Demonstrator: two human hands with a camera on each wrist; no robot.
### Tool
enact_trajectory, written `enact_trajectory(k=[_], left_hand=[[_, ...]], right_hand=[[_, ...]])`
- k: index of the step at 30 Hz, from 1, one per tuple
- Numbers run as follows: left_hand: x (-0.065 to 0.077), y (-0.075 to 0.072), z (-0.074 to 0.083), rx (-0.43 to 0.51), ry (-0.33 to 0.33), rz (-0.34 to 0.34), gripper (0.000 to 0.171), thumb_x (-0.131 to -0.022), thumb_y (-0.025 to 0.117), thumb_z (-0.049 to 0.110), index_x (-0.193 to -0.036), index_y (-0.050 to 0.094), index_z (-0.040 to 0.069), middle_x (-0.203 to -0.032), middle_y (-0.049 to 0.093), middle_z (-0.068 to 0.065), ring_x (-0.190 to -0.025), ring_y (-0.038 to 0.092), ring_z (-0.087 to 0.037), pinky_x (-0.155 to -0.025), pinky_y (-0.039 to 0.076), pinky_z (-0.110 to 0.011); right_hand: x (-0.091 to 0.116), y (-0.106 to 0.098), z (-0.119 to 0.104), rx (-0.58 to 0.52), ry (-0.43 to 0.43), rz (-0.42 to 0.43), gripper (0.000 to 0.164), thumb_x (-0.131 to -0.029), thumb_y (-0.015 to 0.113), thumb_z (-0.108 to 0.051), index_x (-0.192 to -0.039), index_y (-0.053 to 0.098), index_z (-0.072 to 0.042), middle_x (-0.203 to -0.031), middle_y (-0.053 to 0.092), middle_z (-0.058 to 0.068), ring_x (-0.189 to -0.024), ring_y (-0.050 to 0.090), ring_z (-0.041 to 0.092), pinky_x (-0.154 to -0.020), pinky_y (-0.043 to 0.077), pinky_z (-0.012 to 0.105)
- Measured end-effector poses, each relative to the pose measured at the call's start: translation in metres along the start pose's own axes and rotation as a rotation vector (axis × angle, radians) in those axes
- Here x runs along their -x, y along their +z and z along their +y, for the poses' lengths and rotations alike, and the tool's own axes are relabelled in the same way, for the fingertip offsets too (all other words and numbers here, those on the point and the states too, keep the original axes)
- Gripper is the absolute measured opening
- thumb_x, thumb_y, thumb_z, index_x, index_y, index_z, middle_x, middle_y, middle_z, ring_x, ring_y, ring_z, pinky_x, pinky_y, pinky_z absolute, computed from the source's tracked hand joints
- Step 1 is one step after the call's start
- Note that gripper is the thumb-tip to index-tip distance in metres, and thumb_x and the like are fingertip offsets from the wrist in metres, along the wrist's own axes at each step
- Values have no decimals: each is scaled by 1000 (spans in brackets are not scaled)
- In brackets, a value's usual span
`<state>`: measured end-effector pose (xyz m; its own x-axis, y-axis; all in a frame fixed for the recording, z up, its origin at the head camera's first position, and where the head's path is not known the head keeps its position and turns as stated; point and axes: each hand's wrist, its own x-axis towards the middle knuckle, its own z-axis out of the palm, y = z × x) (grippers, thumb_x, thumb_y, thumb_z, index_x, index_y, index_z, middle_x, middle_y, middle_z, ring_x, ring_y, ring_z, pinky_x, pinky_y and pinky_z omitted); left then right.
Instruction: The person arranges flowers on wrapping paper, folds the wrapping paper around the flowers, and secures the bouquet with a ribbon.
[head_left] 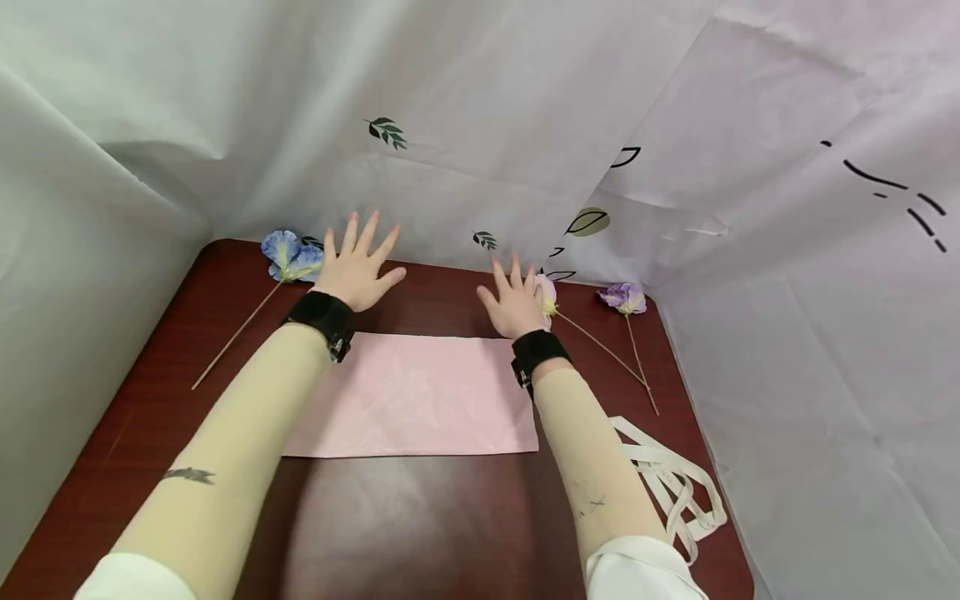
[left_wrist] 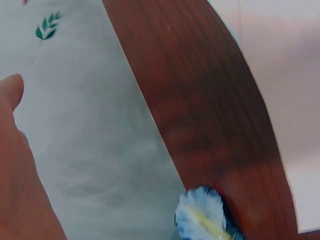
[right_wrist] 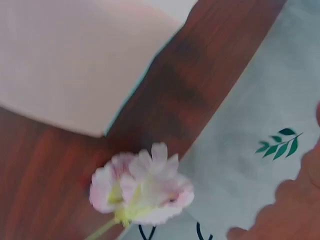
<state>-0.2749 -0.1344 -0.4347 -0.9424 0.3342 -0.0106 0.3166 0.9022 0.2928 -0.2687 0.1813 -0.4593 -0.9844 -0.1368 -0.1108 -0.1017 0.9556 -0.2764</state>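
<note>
Both hands are spread over the far part of the table, palms down and holding nothing. The left hand (head_left: 357, 273) is near a blue artificial flower (head_left: 288, 257) with a long thin stem. Just left of a pale pink flower (head_left: 549, 298) is the right hand (head_left: 517, 307), which partly covers it in the head view. Between the forearms lies a flat pink sheet (head_left: 427, 396), its left edge hidden by the left arm. In the right wrist view the pink flower (right_wrist: 145, 190) lies beside the sheet's corner.
A purple flower (head_left: 624, 298) lies at the far right, its stem crossing the pink flower's. A bundle of white straps (head_left: 678, 483) is by the right table edge. White printed cloth (head_left: 450, 100) hangs around the dark red table (head_left: 127, 425).
</note>
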Motion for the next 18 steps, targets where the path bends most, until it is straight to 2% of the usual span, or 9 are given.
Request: enact_trajectory(k=[4, 9, 14, 18], left_hand=[[19, 6, -7, 116, 56, -80, 82, -111, 32, 66, -174, -3, 25, -177, -20, -13, -160, -25, -41, -120, -15, -72], [50, 17, -16, 225, 103, -182, 88, -109, 40, 67, -174, -1, 24, -177, -17, -17, -160, -21, -45, -118, -7, -78], [83, 31, -26, 327, 105, -211, 86, -109, 56, 46, -174, 8, 15, -177, -7, -25, -159, -10, -54, -116, 1, -81], [108, 43, -38, 363, 69, -213, 87, -107, 63, 39, -172, 14, 9, -175, 0, -31, -157, -4, -59, -115, 4, -84]], right_hand=[[24, 8, 11, -87, -57, -124, 79, -111, 50, -48, -174, 9, -25, -178, -4, 20, -160, -7, 54, -124, 8, 72], [58, 15, 29, -129, -52, -270, 86, -105, 62, -41, -174, 15, -17, -175, 1, 30, -156, -1, 61, -121, 15, 76], [87, 28, 44, -166, -54, -296, 88, -102, 67, -37, -172, 20, -10, -173, 7, 35, -155, 4, 65, -121, 15, 75], [104, 40, 47, -189, -86, -281, 87, -101, 68, -36, -171, 24, -7, -172, 7, 36, -153, 6, 67, -121, 17, 74]])
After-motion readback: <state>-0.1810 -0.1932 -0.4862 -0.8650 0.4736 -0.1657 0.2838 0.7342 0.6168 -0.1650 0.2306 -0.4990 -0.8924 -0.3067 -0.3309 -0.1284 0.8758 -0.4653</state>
